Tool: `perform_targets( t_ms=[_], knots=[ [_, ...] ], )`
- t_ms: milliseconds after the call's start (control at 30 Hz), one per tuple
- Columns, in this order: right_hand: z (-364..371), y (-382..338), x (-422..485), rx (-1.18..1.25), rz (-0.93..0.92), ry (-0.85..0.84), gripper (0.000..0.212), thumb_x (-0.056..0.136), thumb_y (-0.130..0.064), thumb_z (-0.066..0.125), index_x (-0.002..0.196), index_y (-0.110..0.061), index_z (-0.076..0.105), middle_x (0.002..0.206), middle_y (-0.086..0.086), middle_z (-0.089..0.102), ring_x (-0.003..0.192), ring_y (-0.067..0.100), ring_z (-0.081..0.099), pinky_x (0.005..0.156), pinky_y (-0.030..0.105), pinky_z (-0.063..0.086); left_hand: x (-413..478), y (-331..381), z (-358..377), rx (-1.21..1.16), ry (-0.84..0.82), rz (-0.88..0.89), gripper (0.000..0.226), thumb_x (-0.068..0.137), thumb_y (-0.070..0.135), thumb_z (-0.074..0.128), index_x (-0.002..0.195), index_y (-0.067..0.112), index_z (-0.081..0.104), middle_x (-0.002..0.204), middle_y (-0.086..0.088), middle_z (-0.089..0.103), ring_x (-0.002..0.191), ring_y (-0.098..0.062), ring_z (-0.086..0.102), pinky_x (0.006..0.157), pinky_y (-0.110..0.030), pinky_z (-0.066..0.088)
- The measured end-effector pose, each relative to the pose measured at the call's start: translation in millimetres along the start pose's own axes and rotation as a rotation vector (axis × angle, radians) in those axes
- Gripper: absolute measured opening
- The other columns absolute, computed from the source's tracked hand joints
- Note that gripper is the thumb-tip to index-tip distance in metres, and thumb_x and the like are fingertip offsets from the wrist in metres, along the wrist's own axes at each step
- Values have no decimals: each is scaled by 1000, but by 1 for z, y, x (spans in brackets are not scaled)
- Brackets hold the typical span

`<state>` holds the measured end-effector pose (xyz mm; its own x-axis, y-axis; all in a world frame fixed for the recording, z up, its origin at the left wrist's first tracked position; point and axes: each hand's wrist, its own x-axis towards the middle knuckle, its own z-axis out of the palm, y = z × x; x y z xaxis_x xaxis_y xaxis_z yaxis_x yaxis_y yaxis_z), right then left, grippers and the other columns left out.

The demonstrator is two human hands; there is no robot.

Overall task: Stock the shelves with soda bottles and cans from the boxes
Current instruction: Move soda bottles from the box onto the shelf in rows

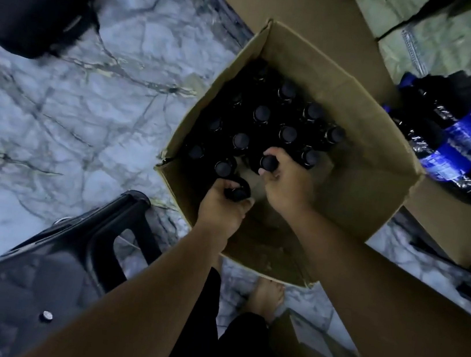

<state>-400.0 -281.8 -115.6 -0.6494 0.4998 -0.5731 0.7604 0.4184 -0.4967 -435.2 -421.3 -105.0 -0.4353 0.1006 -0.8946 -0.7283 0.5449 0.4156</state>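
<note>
Open brown cardboard box sits on the pale marbled floor. Dark soda bottles with black caps stand upright inside, packed toward its left wall. Left hand curls round the neck of the near-corner bottle, and right hand grips the cap of the neighbouring bottle. Best to lift both straight up, grip low on the necks, and clear the box rim before turning away; no shelves in view.

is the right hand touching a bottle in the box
Touching. The head view shows the right hand with its fingers curled round a black-capped bottle in the box.
</note>
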Motion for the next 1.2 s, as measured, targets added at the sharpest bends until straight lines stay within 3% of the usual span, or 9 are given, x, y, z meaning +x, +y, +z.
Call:
perform_targets(
  t_ms=[67, 167, 300, 433, 567, 667, 867, 1000, 1200],
  knots=[
    [-8, 1, -8, 23, -1, -15, 34, 96, -24, 65, 126, -37, 56, 85, -14, 65, 89, 18, 65, 79, 40, 56, -5, 1, -1, 27, 1, 19, 39, 80, 9, 83, 97, 32, 56, 118, -13, 65, 102, -32, 65, 96, -46, 57],
    [-31, -6, -25, 30, -35, -38, 34, 97, -22, 65, 128, -33, 58, 83, -17, 62, 91, 15, 65, 83, 38, 55, -16, 3, -3, 110, -5, 76, 44, 72, 13, 87, 92, 38, 56, 114, -9, 66, 112, -34, 64, 101, -49, 54],
    [-80, -24, -59, 21, -105, -39, 33, 95, -29, 69, 127, -33, 61, 73, -21, 56, 87, 14, 64, 81, 34, 53, -81, 41, -9, 316, 5, 210, 40, 82, 16, 84, 105, 28, 54, 105, 3, 64, 102, -19, 61, 84, -26, 45],
    [-143, -51, -108, 53, -208, -1, 30, 92, -31, 72, 119, -37, 63, 70, -17, 57, 70, 3, 57, 69, 27, 48, -161, 80, -18, 405, 72, 386, 37, 85, 24, 82, 114, 22, 59, 98, 6, 64, 93, -18, 60, 76, -26, 44],
    [-220, -88, -175, 70, -325, 17, 31, 94, -27, 71, 125, -28, 64, 87, -13, 61, 79, 8, 55, 71, 22, 42, -250, 122, -23, 421, 65, 524, 30, 88, 25, 79, 108, 27, 57, 95, 6, 67, 90, -17, 62, 74, -27, 49],
    [-280, -116, -226, 69, -427, 95, 31, 92, -27, 72, 122, -29, 65, 94, -5, 65, 84, 12, 56, 77, 29, 46, -318, 151, -30, 425, 62, 655, 27, 90, 17, 76, 104, 30, 57, 92, 11, 66, 88, -13, 63, 65, -9, 43],
    [-393, -173, -320, 103, -603, 295, 21, 90, -23, 71, 109, -26, 65, 77, -14, 48, 78, 9, 46, 73, 25, 37, -449, 209, -40, 500, 58, 977, 23, 92, 23, 74, 109, 34, 62, 90, 7, 62, 84, -12, 59, 75, -34, 50],
    [-458, -204, -378, 205, -653, 457, 17, 90, -26, 69, 106, -30, 65, 77, -5, 51, 76, 11, 51, 71, 22, 40, -530, 254, -49, 541, 36, 1234, 18, 95, 24, 71, 106, 35, 63, 87, 7, 55, 81, -7, 53, 69, -16, 40],
    [-549, -243, -453, 279, -705, 628, 16, 93, -25, 72, 106, -31, 67, 71, 5, 52, 65, 11, 46, 64, 23, 38, -630, 320, -55, 414, -60, 1410, 19, 95, 18, 71, 100, 36, 66, 71, 15, 50, 67, -3, 47, 67, -15, 39]
  ],
)
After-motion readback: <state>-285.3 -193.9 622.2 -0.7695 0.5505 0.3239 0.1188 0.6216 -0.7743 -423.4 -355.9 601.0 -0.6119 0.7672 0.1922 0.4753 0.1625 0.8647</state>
